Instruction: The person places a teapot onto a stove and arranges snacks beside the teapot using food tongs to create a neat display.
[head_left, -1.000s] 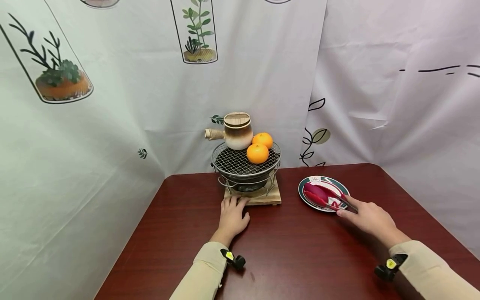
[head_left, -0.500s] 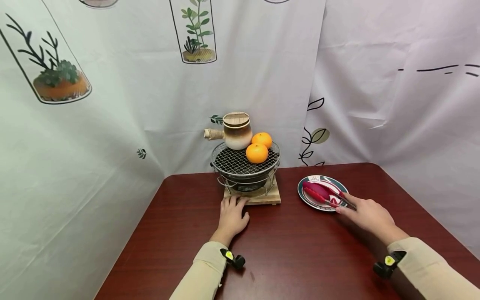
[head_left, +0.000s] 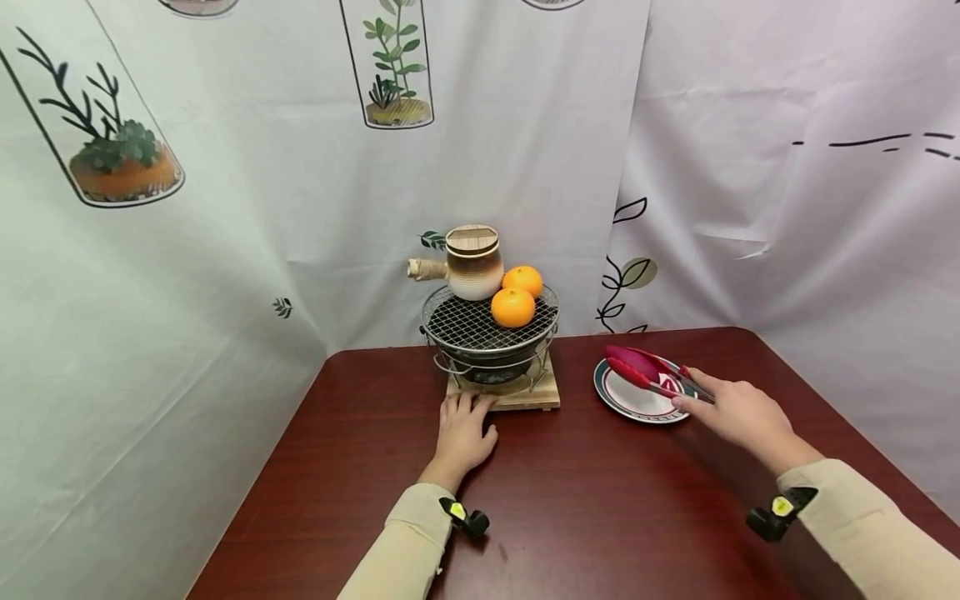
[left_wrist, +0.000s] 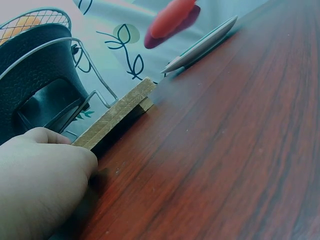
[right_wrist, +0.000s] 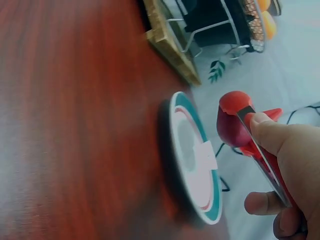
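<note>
My right hand (head_left: 746, 417) holds a pair of tongs (right_wrist: 265, 155) with red tips and metal arms. Between the tips is a smooth purple-red oval piece (right_wrist: 232, 127), its kind unclear, partly covered by them. It is held above a white plate (head_left: 637, 404) with a green rim, apart from it in both wrist views. My left hand (head_left: 461, 437) rests its fingers on the front edge of a wooden board (left_wrist: 117, 115), thumb spread to the side. On that board stands a round black grill (head_left: 491, 358) in a wire stand.
On the grill's mesh (head_left: 465, 321) sit a brown-and-white clay pot (head_left: 475, 275) with a wooden lid and two oranges (head_left: 513, 307). A white patterned curtain (head_left: 525, 150) hangs behind the dark red table (head_left: 570, 500).
The tongs have risen from the plate with the purple-red piece between their tips, and my right hand has come up slightly. My left hand stays at the board.
</note>
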